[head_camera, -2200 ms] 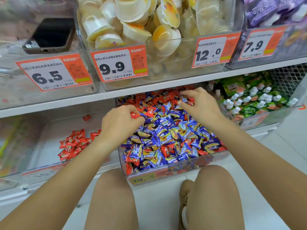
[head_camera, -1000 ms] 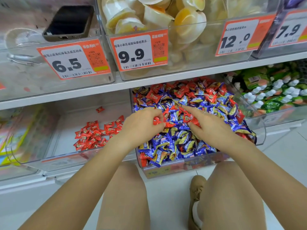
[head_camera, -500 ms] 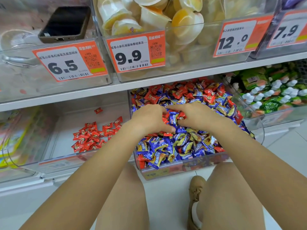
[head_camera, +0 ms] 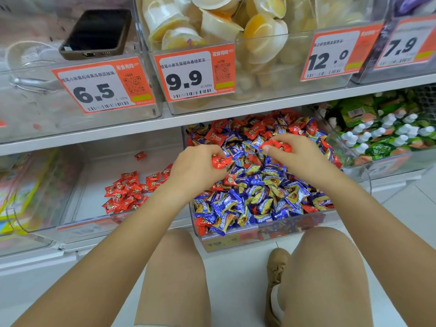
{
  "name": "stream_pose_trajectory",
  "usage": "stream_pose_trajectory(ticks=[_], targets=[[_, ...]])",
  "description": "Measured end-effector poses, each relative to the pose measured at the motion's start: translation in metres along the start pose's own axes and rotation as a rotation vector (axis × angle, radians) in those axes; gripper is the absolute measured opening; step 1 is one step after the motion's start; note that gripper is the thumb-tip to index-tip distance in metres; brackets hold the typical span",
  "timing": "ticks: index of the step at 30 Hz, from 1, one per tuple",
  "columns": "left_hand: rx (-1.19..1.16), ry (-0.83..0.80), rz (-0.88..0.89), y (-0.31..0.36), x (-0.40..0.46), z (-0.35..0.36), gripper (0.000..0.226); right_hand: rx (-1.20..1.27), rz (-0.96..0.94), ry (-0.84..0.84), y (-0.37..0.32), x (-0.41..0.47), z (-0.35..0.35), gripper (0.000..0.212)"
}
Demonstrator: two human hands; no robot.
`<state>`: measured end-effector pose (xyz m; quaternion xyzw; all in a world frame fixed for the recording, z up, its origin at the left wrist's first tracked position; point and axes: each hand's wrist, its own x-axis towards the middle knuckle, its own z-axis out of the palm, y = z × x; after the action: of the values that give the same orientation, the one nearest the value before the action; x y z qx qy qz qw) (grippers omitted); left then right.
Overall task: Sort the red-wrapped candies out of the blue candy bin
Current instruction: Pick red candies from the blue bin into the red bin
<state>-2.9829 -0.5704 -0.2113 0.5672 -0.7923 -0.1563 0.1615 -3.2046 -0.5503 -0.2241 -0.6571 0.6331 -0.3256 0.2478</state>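
A clear bin (head_camera: 266, 234) on the lower shelf is heaped with blue-wrapped candies (head_camera: 259, 197), with red-wrapped candies (head_camera: 257, 128) mixed in, mostly at the back. My left hand (head_camera: 195, 168) hovers over the bin's left side, its fingers curled round red candies (head_camera: 220, 161). Over the middle of the heap, my right hand (head_camera: 299, 159) pinches another red candy (head_camera: 276, 145). To the left, a second clear bin (head_camera: 77, 223) holds a small pile of sorted red candies (head_camera: 132, 192).
The shelf edge (head_camera: 212, 114) overhangs the bins' backs. Above it stand bins with price tags, jelly cups (head_camera: 212, 22) and a phone (head_camera: 96, 31). A bin of green packets (head_camera: 387, 131) lies at the right. My knees and one shoe (head_camera: 276, 279) are below.
My hands have drawn apart over the heap. The right hand has shifted right and back with a red candy in its fingers; the left keeps its red candies.
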Motion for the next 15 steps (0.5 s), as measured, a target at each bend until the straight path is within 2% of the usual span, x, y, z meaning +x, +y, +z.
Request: stream_pose_trajectory(ticks=[5, 7, 10, 15], targets=[[0.156, -0.194, 0.136, 0.007, -0.004, 0.006, 0.037, 0.117, 0.083, 0.000, -0.013, 0.001, 0.001, 0.035], [0.204, -0.214, 0.160, 0.012, -0.004, 0.006, 0.035, 0.109, 0.096, -0.044, -0.018, -0.003, 0.006, 0.030], [0.163, -0.136, 0.149, 0.010, -0.005, 0.005, 0.028, 0.084, 0.094, -0.082, -0.027, -0.010, 0.010, 0.023], [-0.250, 0.141, 0.075, -0.012, -0.022, -0.031, 0.019, 0.087, 0.044, -0.111, -0.047, -0.012, 0.028, 0.020]])
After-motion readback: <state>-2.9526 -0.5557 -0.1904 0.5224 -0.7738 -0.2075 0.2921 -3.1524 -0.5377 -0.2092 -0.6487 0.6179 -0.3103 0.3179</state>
